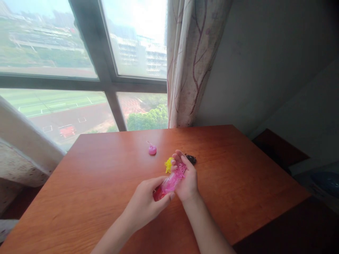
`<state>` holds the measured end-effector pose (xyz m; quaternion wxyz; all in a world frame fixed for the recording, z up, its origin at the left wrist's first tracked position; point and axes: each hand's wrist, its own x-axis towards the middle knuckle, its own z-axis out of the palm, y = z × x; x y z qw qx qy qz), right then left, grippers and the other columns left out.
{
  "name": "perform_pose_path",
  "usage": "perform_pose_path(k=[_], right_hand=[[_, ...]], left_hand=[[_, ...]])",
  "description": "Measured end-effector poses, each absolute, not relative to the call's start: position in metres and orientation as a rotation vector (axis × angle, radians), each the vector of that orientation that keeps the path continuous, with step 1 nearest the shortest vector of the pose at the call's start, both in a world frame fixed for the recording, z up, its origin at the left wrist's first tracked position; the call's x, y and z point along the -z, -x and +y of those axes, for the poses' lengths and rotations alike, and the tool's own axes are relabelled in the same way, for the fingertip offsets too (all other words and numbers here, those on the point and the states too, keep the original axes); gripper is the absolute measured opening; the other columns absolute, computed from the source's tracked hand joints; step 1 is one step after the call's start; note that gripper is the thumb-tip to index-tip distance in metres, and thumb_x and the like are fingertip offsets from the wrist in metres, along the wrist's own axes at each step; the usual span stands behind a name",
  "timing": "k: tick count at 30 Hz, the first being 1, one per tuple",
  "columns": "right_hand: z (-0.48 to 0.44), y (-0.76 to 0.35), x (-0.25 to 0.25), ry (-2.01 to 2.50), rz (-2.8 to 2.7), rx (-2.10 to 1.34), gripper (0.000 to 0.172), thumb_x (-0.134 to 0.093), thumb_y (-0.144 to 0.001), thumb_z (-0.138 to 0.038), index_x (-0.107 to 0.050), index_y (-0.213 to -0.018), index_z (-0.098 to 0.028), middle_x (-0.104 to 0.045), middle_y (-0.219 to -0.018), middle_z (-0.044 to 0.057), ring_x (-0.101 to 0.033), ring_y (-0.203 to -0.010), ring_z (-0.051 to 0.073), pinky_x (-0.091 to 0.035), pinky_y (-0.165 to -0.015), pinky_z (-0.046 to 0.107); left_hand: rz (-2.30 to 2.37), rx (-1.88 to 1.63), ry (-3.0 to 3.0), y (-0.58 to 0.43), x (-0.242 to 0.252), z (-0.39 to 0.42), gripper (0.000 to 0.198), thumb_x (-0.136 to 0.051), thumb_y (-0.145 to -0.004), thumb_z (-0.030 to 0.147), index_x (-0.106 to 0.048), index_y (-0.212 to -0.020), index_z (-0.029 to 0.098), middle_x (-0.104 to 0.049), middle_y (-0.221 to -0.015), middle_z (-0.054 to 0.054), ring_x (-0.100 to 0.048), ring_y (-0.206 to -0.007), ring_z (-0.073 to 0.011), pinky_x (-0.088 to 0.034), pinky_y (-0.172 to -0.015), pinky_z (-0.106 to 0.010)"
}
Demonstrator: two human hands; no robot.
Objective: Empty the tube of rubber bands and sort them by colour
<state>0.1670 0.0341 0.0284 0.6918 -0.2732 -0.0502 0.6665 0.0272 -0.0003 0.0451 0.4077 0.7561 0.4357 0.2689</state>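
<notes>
A: What is the left hand [144, 204] doing?

B: It is gripping a small clear bottle [167, 186], thumb on one side and fingers curled round the other. The bottle is lying tilted, its red base towards the person and its mouth pointing away

A: And the right hand [186, 178]?

B: It is lying open, palm turned towards the bottle's mouth, fingers loosely cupped. Pink bands [180, 170] are spilling from the mouth onto its palm and fingers

A: So where is the bottle sitting?

B: It is being held just above the table [106, 183], between the two hands, a little nearer the person than the table's middle. The pink bands inside are showing through its wall

A: Anything else lying near?

B: A heap of yellow bands [168, 164] is resting on the table just beside the right hand's fingertips, on the left. A dark heap [191, 159] is lying just beyond the same hand, on the right; I cannot tell what it is made of. A pink cap [152, 149] is sitting by itself further off, towards the window [87, 63]

A: And behind all that?

B: A patterned curtain [193, 60] is hanging at the window's right edge, reaching down to the table's far edge
</notes>
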Motion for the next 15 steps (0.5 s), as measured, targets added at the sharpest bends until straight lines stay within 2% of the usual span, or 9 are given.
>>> perform_pose_path(k=[6, 15], right_hand=[[0.0385, -0.1761, -0.0300, 0.528, 0.027, -1.563, 0.009, -0.067, -0.077, -0.012, -0.072, -0.085, -0.015, -0.072, -0.075, 0.002, -0.061, -0.061, 0.006, -0.048, -0.048, 0.009], [0.0322, -0.1702, -0.0307, 0.619, -0.317, -1.523, 0.011, -0.068, -0.080, -0.021, -0.073, -0.089, -0.016, -0.072, -0.073, 0.001, -0.064, -0.060, 0.008, -0.044, -0.048, 0.012]], left_hand=[[1.076, -0.634, -1.879, -0.0251, -0.0478, -0.0008, 0.009, -0.057, -0.083, 0.023, -0.059, -0.077, 0.016, -0.048, -0.066, 0.005, -0.041, -0.062, -0.0111, -0.030, -0.058, -0.021], [1.093, -0.643, -1.902, -0.0251, -0.0441, -0.0008, 0.010, -0.060, -0.082, 0.022, -0.058, -0.075, 0.015, -0.048, -0.066, 0.005, -0.040, -0.062, -0.0103, -0.029, -0.058, -0.021]])
